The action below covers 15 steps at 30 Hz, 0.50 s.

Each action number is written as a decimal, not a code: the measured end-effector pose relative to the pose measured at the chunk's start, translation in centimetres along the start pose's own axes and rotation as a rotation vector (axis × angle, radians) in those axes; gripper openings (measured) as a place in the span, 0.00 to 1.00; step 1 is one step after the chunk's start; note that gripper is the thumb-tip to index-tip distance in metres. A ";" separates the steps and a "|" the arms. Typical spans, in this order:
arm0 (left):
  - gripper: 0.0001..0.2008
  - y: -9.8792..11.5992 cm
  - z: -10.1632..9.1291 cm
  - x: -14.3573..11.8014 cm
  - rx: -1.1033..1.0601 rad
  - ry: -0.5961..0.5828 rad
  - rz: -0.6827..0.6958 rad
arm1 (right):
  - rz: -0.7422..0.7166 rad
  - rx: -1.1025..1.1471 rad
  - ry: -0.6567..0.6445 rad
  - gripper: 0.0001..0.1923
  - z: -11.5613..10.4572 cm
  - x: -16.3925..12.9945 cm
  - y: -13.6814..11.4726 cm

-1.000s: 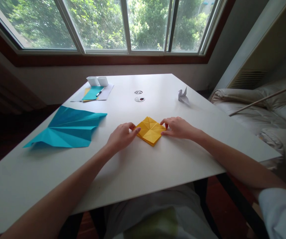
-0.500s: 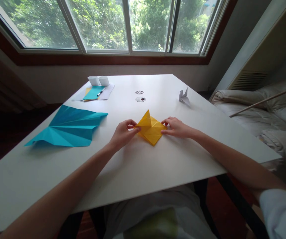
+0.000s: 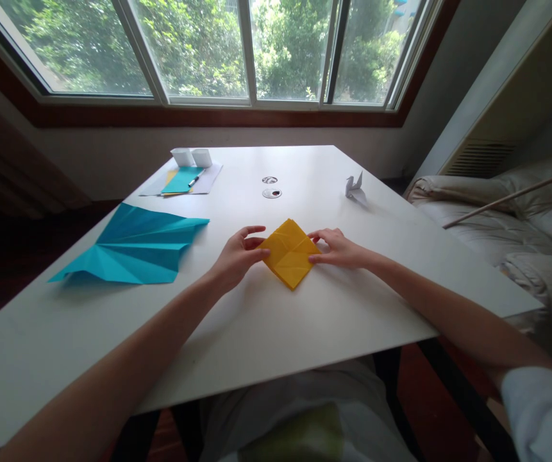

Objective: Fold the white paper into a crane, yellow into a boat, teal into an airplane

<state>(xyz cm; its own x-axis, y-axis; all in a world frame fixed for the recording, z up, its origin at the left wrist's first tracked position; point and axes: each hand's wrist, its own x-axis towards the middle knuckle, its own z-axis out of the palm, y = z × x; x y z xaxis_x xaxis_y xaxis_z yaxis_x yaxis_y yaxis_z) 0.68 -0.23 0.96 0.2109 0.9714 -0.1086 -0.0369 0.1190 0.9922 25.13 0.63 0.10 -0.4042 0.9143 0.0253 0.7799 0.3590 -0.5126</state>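
Note:
A yellow sheet of origami paper (image 3: 291, 253), folded into a small creased diamond, lies in front of me with one corner facing me. My left hand (image 3: 238, 255) has its thumb on the left corner, and its index finger stretches out above the edge. At the right corner, my right hand (image 3: 337, 249) pinches the paper between thumb and fingers. The fingertips behind the paper are partly hidden on both sides.
A creased blue paper (image 3: 136, 247) spreads on the white table (image 3: 237, 333) at the left. Coloured sheets (image 3: 179, 181), a pen (image 3: 195, 178) and two white paper boxes (image 3: 192, 157) are at the back left. A white paper crane (image 3: 354, 186) stands at the right, beyond two round table inserts (image 3: 271, 193).
The yellow paper's raised, pointed flap now lies flat, so its outline has become an even diamond. My left index finger has lifted and straightened; both hands stay at the side corners.

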 end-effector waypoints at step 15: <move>0.10 0.9 -0.4 -0.9 0.525 0.067 0.733 | -0.274 0.101 0.448 0.07 -1.2 -0.6 -1.3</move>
<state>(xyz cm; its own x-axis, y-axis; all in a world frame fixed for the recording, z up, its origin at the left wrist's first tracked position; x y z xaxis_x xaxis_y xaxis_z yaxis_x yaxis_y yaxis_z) 0.11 -0.93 1.89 0.2525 0.7787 0.5743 0.3147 -0.6274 0.7123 24.92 -0.15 1.74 -0.3255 0.7879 0.5227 0.6160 0.5961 -0.5150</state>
